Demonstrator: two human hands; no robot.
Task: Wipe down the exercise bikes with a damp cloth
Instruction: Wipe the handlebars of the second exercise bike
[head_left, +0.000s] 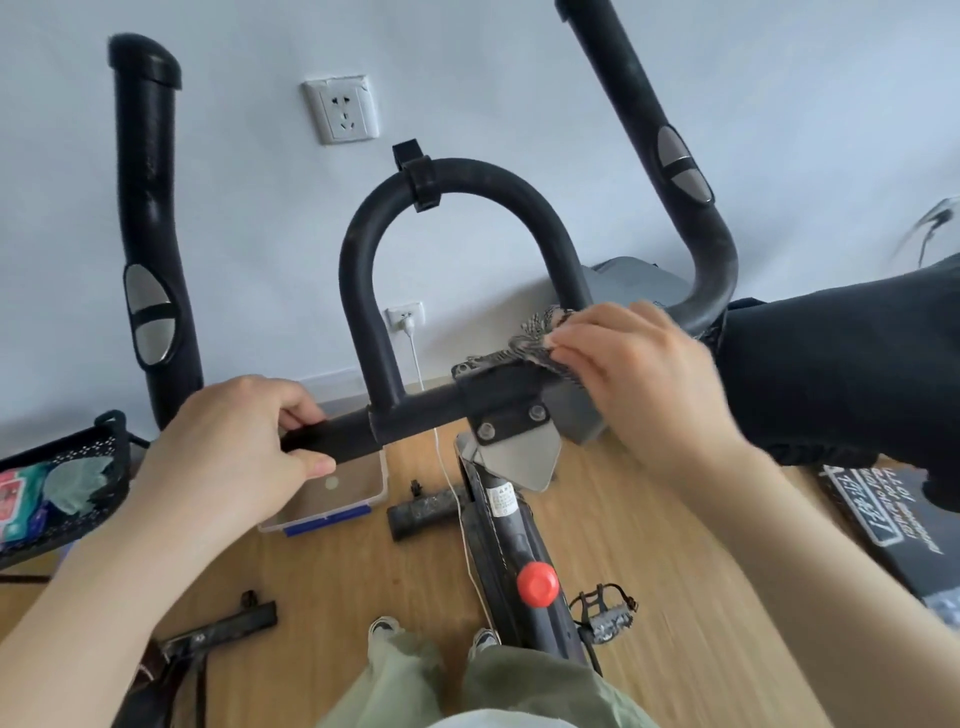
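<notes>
Here, two hands on the exercise bike's handlebar (415, 415).
Left hand (228, 447) grips the crossbar; right hand (644, 374) pinches the patterned cloth (535, 343) against the clamp, right of the loop.

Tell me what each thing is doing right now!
Left hand, gripping the handlebar.
Right hand, holding the cloth on the handlebar's middle.
Cloth, bunched up under the right hand.
Upper socket, nothing plugged in.
Lower socket, white plug in it.
</notes>
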